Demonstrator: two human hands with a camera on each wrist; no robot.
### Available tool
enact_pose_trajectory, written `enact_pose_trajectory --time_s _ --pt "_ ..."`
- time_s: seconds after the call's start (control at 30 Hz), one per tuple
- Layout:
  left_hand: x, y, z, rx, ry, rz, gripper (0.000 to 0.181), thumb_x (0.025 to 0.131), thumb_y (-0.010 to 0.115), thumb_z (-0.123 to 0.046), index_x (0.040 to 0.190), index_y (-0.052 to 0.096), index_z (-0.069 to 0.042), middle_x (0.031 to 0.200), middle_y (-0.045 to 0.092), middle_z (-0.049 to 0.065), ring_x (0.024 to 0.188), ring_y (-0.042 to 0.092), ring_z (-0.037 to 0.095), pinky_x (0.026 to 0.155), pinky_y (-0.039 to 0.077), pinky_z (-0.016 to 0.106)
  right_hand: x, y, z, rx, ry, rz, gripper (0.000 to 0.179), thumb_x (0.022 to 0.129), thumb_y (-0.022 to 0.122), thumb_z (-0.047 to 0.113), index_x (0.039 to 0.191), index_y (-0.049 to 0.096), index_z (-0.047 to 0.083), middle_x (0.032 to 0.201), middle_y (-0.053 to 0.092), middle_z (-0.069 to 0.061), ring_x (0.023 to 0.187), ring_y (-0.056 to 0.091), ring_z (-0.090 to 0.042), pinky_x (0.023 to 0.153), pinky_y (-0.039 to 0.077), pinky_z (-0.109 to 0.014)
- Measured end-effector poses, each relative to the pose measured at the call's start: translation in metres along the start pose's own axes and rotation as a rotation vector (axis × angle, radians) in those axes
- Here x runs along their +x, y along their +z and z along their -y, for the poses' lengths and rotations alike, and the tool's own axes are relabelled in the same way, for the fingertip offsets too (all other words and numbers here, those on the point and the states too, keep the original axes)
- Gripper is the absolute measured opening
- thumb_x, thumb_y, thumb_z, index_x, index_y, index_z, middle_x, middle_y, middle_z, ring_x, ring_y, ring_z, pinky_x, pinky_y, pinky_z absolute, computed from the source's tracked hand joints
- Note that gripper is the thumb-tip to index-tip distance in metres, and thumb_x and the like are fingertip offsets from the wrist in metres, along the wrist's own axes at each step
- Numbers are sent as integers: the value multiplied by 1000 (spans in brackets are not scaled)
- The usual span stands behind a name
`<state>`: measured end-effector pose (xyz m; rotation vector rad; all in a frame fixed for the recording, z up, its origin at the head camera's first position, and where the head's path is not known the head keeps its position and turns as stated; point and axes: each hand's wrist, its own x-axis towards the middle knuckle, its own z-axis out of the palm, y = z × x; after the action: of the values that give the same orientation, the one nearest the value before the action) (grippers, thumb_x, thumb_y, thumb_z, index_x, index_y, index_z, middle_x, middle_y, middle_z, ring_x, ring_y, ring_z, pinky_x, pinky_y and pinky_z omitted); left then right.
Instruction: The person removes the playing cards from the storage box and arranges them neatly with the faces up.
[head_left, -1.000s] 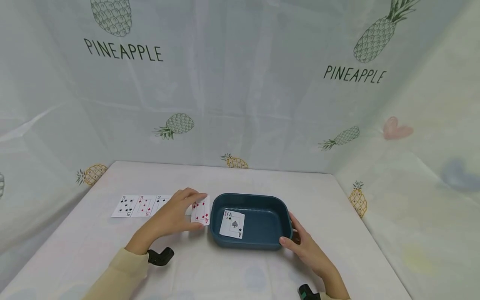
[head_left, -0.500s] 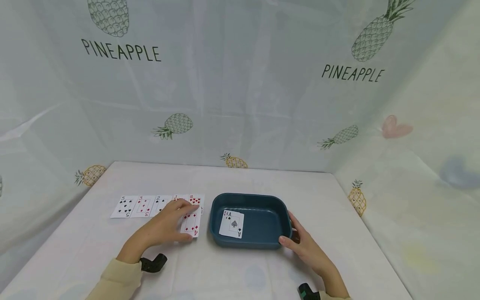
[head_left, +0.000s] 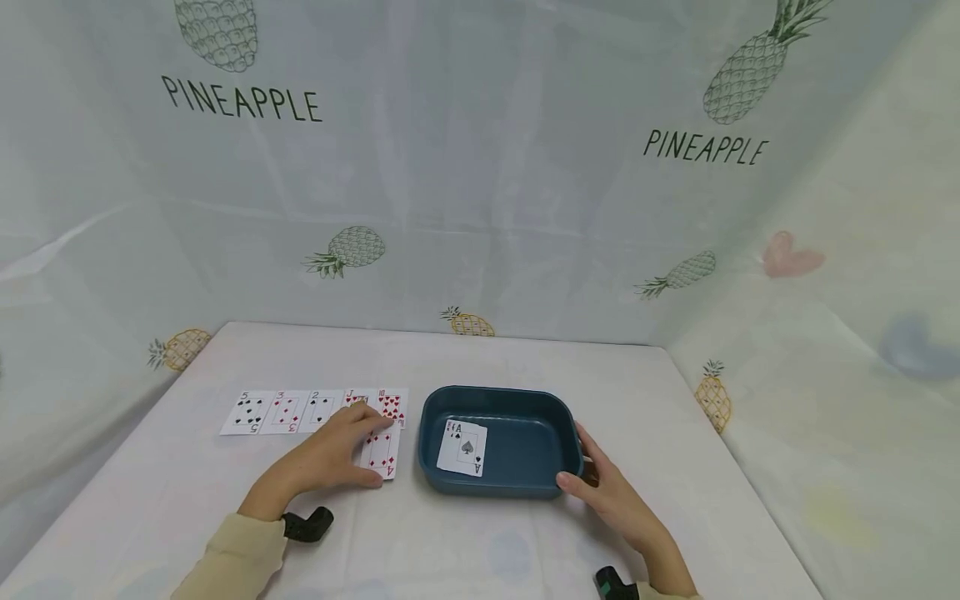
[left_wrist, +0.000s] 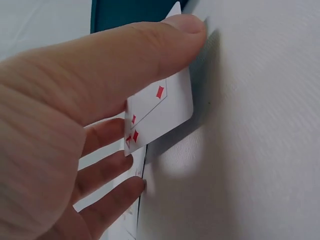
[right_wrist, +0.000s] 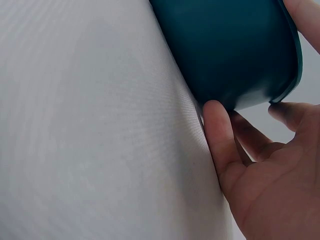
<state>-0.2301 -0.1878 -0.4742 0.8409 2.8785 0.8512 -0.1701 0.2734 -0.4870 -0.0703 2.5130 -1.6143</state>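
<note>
My left hand [head_left: 333, 450] pinches a playing card, the four of diamonds [head_left: 381, 458], between thumb and fingers. In the left wrist view the thumb lies across the tilted card [left_wrist: 177, 102], which throws a shadow on the cloth below. A row of face-up cards lies just behind this hand: a black five [head_left: 247, 413], a three of diamonds [head_left: 286, 413], a black two [head_left: 321, 410], a partly covered jack and a ten of hearts [head_left: 392, 405]. My right hand [head_left: 618, 496] grips the right end of a dark teal dish [head_left: 532, 446], thumb at its front corner.
An ace of spades [head_left: 467, 450] lies face up in the dish's left part, on top of other cards. White cloth covers the table [head_left: 450, 550]. Pineapple-printed sheets [head_left: 480, 167] stand around its back and sides.
My left hand has drawn the four of diamonds left and toward me from beside the dish, baring the ten of hearts. It moved little in the last half second. My right hand stays put.
</note>
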Motion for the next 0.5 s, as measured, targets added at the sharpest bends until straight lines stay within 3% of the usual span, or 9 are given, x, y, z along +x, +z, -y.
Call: enact_pose_trajectory --time_s 0.27,0.5 --pt "0 -1 4 13 12 44 80 72 98 -35 142 67 -14 127 55 -7 119 50 16 104 48 43 1 3 1 -11 -2 5 89 101 74 30 171 19 30 165 39 -18 140 53 -37 103 53 -45" --pt "2 1 5 28 6 42 82 72 99 -38 144 66 -15 126 55 -7 117 50 15 103 48 42 1 2 2 -21 1 2 89 101 74 32 171 20 31 165 39 -18 139 53 -36 105 51 -48"
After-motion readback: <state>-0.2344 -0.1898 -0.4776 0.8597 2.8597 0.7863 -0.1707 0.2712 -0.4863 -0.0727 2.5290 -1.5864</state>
